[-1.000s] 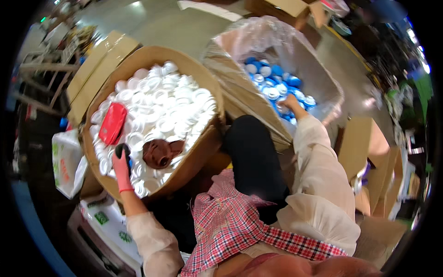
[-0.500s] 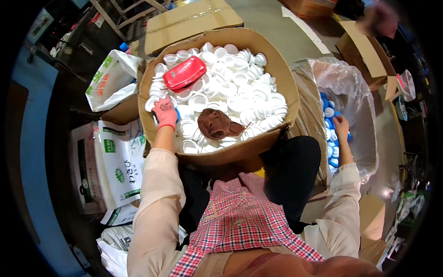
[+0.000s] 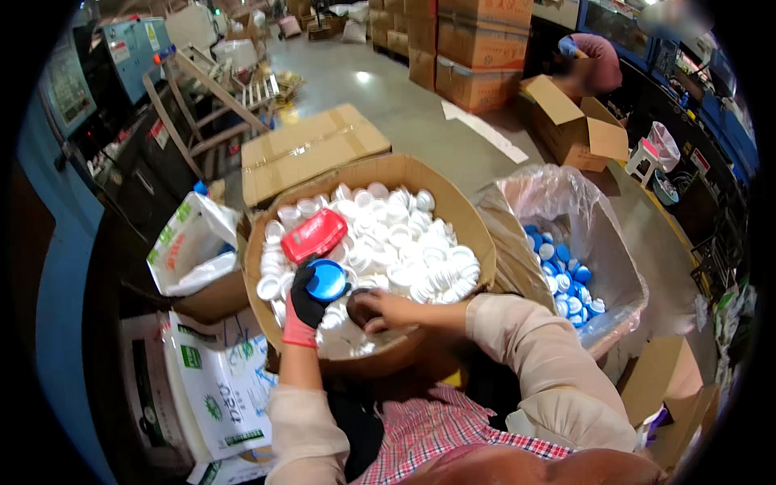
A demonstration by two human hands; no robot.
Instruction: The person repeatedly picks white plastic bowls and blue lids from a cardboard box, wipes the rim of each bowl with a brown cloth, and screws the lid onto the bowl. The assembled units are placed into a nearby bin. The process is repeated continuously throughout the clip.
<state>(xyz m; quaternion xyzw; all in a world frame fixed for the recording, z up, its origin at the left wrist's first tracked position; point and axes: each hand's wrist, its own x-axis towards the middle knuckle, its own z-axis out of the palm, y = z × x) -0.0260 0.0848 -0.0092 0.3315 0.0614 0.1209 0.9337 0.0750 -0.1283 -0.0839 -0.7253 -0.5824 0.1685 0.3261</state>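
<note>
My left hand (image 3: 304, 305), in a glove with a pink cuff and black palm, grips a round blue cap (image 3: 326, 280) over the round cardboard box (image 3: 477, 234). Many white plastic caps (image 3: 402, 235) fill this box. Close by on the right, my bare right hand (image 3: 381, 312) reaches low over the near part of the box, fingers curled. Whatever it holds, if anything, is hidden by the fingers and shade. A red pouch (image 3: 315, 235) lies on the white caps beyond my left hand.
On the right, a plastic-lined box (image 3: 626, 271) holds blue and white caps (image 3: 575, 279). A closed carton (image 3: 311, 153) stands behind the round box, a white bag (image 3: 190, 250) at left. Further off, a person (image 3: 596, 65) bends by an open carton (image 3: 578, 129).
My right hand has come from the lined box to the round box. My left hand has turned up and now shows a blue cap. The view has tilted up, showing more floor.
</note>
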